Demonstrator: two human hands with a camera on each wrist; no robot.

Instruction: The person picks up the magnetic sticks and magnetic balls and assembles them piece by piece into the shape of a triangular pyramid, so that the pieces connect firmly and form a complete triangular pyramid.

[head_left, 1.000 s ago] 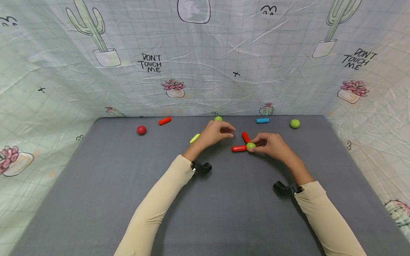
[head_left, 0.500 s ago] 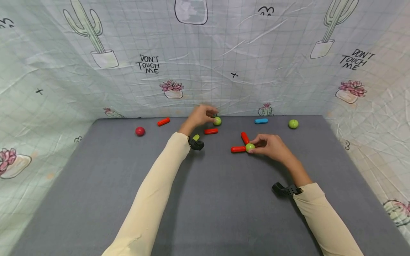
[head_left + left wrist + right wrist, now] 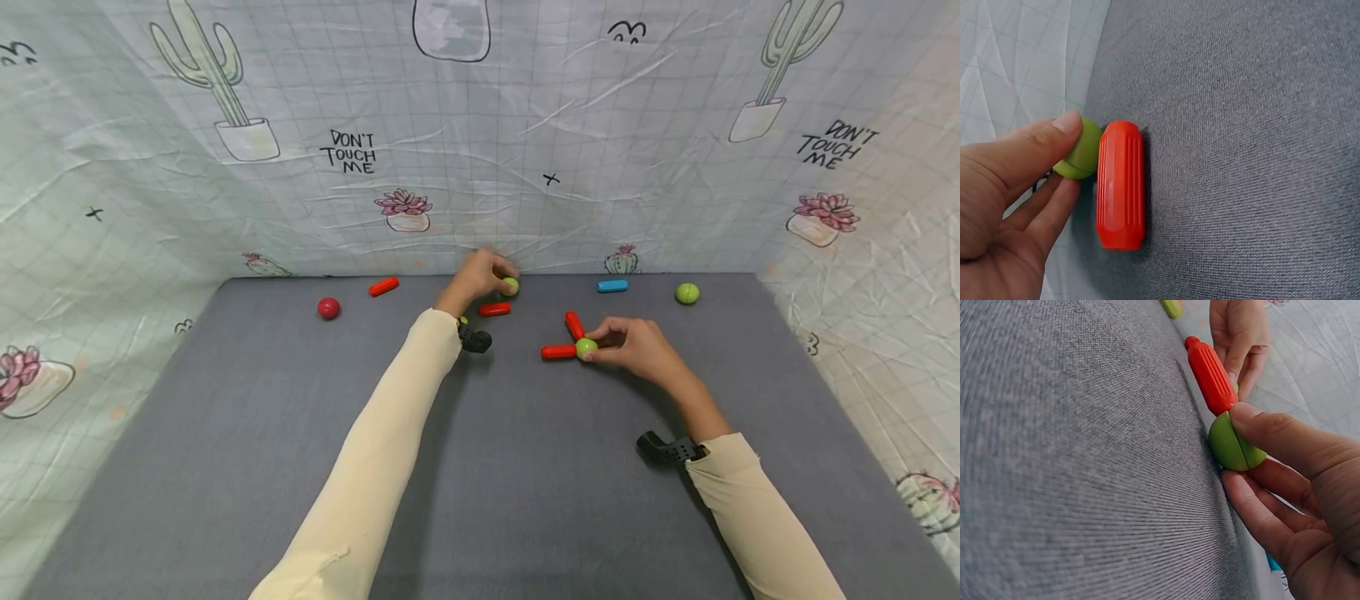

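At the back of the table, my left hand [image 3: 477,275] pinches a green ball [image 3: 1088,147] between thumb and fingers. A ridged red stick [image 3: 1120,187] lies just beside that ball, on the table. To the right, my right hand [image 3: 636,343] holds a second green ball [image 3: 1227,442], which has a seam round it. Two red sticks meet this ball in the head view: one red stick [image 3: 558,352] points left, and another red stick [image 3: 574,325] points away toward the back. Only a sliver of a yellow-green stick [image 3: 462,320] shows behind my left wrist.
A red ball [image 3: 328,308] and a red stick [image 3: 383,287] lie at the back left. At the back right are a blue stick [image 3: 612,286] and another green ball [image 3: 687,293]. A printed cloth [image 3: 480,158] rises behind the grey table [image 3: 300,433].
My left hand has moved back from near the middle sticks to the rear green ball and now pinches it. The red stick beside that ball has come into view. My right hand stays put.
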